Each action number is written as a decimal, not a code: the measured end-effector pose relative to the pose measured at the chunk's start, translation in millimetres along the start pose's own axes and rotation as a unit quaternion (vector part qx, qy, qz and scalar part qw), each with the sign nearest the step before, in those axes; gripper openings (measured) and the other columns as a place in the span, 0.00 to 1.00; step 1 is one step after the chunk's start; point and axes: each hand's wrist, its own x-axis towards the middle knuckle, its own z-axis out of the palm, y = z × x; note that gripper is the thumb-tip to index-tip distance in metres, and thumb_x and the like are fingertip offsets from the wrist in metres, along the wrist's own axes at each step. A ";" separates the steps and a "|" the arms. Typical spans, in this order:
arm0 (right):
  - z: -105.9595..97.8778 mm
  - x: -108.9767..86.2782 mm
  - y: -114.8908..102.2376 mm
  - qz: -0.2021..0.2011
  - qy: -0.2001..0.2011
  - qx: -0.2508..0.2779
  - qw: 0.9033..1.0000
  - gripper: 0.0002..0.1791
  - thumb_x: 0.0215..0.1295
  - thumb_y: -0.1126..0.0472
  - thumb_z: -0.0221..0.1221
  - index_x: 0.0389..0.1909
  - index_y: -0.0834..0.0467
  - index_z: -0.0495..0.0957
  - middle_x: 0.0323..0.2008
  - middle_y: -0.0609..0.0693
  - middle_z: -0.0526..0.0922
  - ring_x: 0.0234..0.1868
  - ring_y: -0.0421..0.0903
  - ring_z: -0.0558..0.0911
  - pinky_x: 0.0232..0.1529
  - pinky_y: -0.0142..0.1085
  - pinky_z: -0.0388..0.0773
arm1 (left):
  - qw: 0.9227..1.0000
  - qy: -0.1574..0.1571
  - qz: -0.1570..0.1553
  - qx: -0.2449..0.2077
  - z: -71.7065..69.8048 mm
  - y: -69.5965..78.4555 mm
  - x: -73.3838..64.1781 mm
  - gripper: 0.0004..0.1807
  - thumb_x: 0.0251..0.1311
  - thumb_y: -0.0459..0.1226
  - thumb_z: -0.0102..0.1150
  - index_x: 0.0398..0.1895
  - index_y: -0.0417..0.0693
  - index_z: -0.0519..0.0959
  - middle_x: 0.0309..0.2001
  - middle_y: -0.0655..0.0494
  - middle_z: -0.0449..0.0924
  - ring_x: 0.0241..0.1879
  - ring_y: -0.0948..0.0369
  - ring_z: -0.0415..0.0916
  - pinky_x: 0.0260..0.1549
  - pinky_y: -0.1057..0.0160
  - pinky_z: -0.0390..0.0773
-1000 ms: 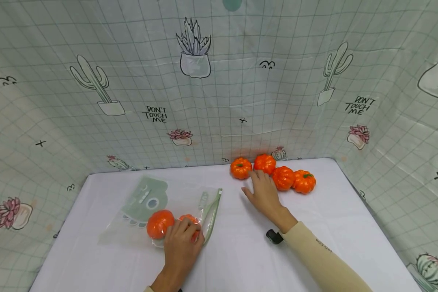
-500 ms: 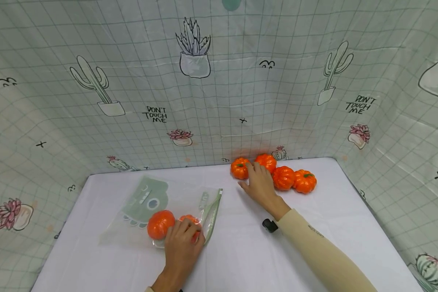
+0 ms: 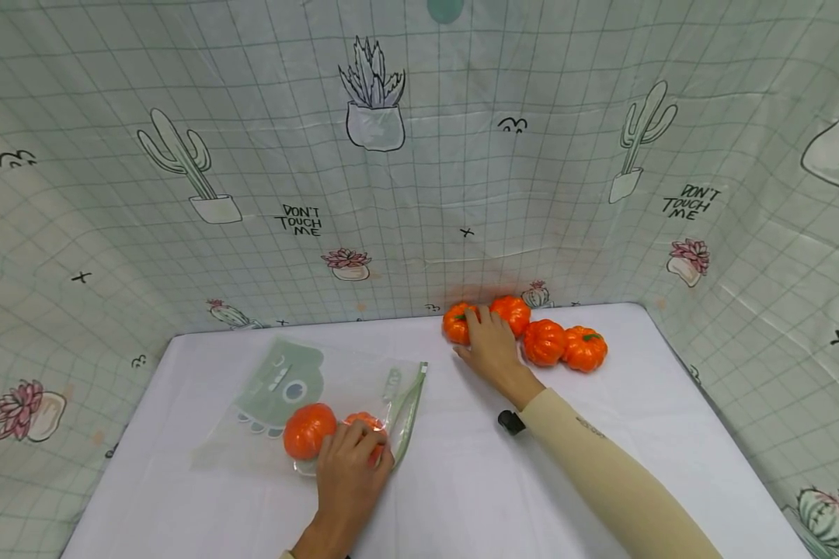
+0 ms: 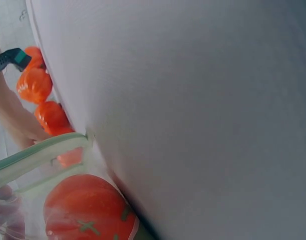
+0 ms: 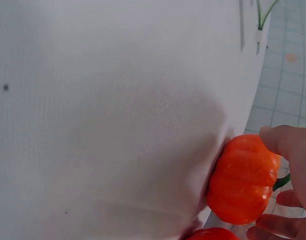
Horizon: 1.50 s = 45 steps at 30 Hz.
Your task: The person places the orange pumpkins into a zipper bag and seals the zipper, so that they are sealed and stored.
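Note:
A clear zip bag [image 3: 356, 373] printed with a green monster lies on the table. Two orange pumpkins are in it: one on the left [image 3: 309, 431] and one [image 3: 363, 420] partly hidden by my left hand [image 3: 352, 475]. That hand grips the bag near its opening; the left wrist view shows its fingers [image 4: 8, 210] through the plastic. At the back, my right hand [image 3: 491, 346] reaches over the leftmost loose pumpkin [image 3: 454, 326], fingers spread. In the right wrist view the thumb [image 5: 278, 140] meets this pumpkin's edge, and the other fingers lie beside its green stem.
Three more pumpkins stand to the right: one at the back [image 3: 513, 312], a middle one [image 3: 544, 342] and an outer one [image 3: 585, 349]. A patterned cloth [image 3: 419, 171] hangs behind the white table [image 3: 454, 497]. A small black device [image 3: 510, 423] sits at the right wrist.
My right hand has moved slightly left and away from me, from between the pumpkins to over the leftmost loose one. The left hand and bag have stayed in place.

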 end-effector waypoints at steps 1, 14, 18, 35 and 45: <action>0.6 1.1 -0.1 0.000 -0.002 -0.001 1.000 0.43 0.66 0.48 0.72 0.72 0.67 0.67 0.65 0.68 0.73 0.63 0.66 0.76 0.70 0.57 0.71 | 1.000 -0.002 -0.002 0.000 -0.2 0.1 -0.1 0.10 0.41 0.30 0.79 0.25 0.48 0.85 0.28 0.58 0.76 0.31 0.57 0.74 0.29 0.61 0.68; 8.6 12.2 0.7 -0.003 0.000 -0.020 1.000 0.41 0.65 0.51 0.73 0.69 0.69 0.67 0.61 0.69 0.74 0.61 0.66 0.77 0.68 0.55 0.74 | 1.000 0.010 0.010 -0.005 1.5 -1.9 -1.6 0.09 0.42 0.31 0.77 0.25 0.50 0.85 0.28 0.59 0.76 0.31 0.57 0.75 0.28 0.61 0.67; 7.5 11.2 -1.2 -0.004 -0.008 -0.007 1.000 0.40 0.66 0.53 0.73 0.70 0.68 0.66 0.62 0.70 0.74 0.61 0.67 0.76 0.68 0.56 0.73 | 1.000 0.013 0.013 -0.008 1.7 -2.0 -1.2 0.08 0.43 0.31 0.76 0.25 0.49 0.85 0.28 0.59 0.76 0.31 0.57 0.75 0.28 0.61 0.67; 9.5 -7.6 -3.8 -0.003 -0.017 0.026 1.000 0.44 0.60 0.48 0.76 0.69 0.67 0.69 0.60 0.66 0.79 0.60 0.63 0.78 0.66 0.55 0.75 | 1.000 0.022 0.017 -0.010 0.8 -2.0 1.7 0.08 0.41 0.29 0.75 0.23 0.49 0.85 0.27 0.59 0.76 0.30 0.56 0.74 0.27 0.61 0.69; -2.7 -47.2 -20.9 -0.067 0.049 0.064 0.995 0.42 0.53 0.52 0.80 0.65 0.64 0.74 0.57 0.61 0.81 0.60 0.62 0.79 0.62 0.55 0.77 | 1.000 0.014 0.010 -0.007 -1.6 -3.3 2.7 0.08 0.41 0.30 0.76 0.24 0.49 0.85 0.27 0.58 0.77 0.31 0.55 0.75 0.28 0.60 0.69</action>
